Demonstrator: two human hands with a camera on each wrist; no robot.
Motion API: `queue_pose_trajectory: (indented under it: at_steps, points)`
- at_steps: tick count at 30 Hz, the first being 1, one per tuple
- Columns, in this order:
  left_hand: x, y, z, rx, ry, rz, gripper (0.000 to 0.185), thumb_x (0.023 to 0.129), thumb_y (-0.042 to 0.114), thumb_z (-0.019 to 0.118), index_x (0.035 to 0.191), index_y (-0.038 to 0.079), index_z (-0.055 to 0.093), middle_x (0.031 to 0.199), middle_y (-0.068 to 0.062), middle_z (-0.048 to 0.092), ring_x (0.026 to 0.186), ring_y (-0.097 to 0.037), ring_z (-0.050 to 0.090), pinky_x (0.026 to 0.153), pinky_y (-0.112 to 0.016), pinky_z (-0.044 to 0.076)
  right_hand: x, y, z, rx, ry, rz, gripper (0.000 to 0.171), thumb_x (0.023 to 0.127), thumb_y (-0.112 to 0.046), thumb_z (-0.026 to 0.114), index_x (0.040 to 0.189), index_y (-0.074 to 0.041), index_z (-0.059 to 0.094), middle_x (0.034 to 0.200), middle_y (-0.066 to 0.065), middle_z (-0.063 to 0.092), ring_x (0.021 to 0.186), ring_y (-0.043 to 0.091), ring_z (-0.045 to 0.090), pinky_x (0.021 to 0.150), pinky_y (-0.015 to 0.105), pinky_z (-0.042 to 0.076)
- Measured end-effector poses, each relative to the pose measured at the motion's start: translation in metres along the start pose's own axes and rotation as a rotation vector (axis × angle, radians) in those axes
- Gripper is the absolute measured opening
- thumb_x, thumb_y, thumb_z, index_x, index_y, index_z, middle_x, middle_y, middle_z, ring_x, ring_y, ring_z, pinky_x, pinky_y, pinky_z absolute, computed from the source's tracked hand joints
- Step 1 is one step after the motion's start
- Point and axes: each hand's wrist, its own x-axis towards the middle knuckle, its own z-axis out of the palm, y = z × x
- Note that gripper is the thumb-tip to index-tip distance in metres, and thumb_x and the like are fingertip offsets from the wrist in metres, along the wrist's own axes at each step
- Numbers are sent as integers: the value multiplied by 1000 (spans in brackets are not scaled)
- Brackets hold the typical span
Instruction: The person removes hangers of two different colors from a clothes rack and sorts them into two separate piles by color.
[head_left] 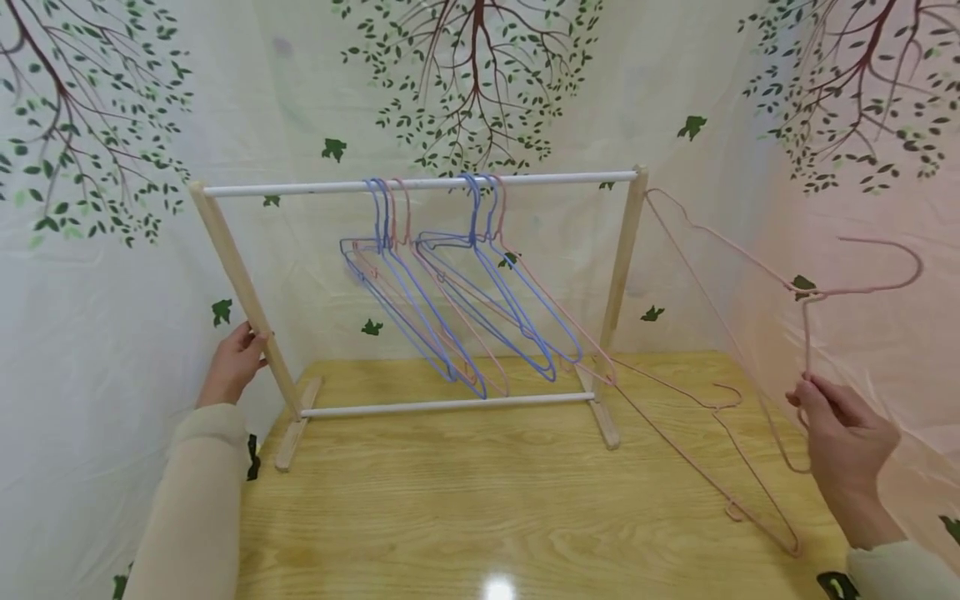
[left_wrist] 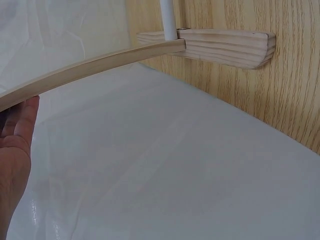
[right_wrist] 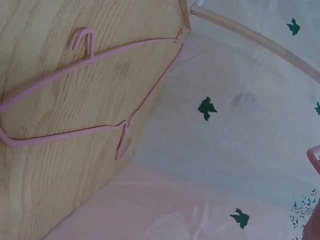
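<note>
Our right hand (head_left: pixel 843 437) had its fingers curled round the lower wire of a pink hanger (head_left: pixel 806 333), holding it up off the table to the right of the rack, hook pointing right. Our left hand (head_left: pixel 234 364) had its fingers wrapped on the rack's left post (head_left: pixel 243 292), about mid-height; the left wrist view only showed straight fingertips (left_wrist: pixel 22 117) lying against the wood, so we couldn't tell how tight the grip was there.

Around the held hanger: two more pink hangers (head_left: pixel 712 450) lay on the table just right of the rack's right foot (head_left: pixel 603 421), overlapping each other, one end touching the foot area. The right wrist view showed them flat on the wood at the table edge.

The rack (head_left: pixel 420 183) stood upright on the table: white top rail, white lower rail (head_left: pixel 446 406), two slanted wooden posts. Blue and pink hangers (head_left: pixel 457 308) hung on the top rail in two bunches, mid-rail, swung toward the right. The right post (head_left: pixel 622 258) stood between the held hanger and the free rail end.

Surface was a light wood-grain table (head_left: pixel 480 517) with a glossy glare spot near the front edge. A white sheet printed with tree branches and green leaves (head_left: pixel 480 83) closed off the back and both sides.
</note>
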Motion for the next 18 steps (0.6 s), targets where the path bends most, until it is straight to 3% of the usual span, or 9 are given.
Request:
queue_pose_trajectory:
  at_steps: [6, 13, 18]
  points:
    - [4, -1, 0, -41, -11, -27, 54, 110, 26, 31, 156, 0, 21, 140, -35, 41, 128, -43, 40, 107, -58, 38, -2, 1, -2, -35, 16, 28, 25, 82, 15, 71, 103, 25, 63, 82, 8, 75, 68, 11, 71, 63, 16, 56]
    - [3, 1, 0, -42, -4, -49, 54, 110, 26, 30, 156, 0, 20, 142, -35, 40, 131, -46, 38, 107, -59, 38, -9, 18, -11, -317, -58, 104, 24, 84, 12, 70, 104, 24, 64, 77, -4, 74, 67, 4, 69, 64, 12, 54]
    - [3, 1, 1, -36, -3, -36, 54, 110, 26, 31, 155, -1, 21, 141, -36, 40, 130, -46, 39, 107, -59, 38, -21, 32, -20, -552, -156, 293, 18, 90, 0, 71, 107, 5, 74, 78, -10, 73, 67, 0, 67, 62, 11, 54]
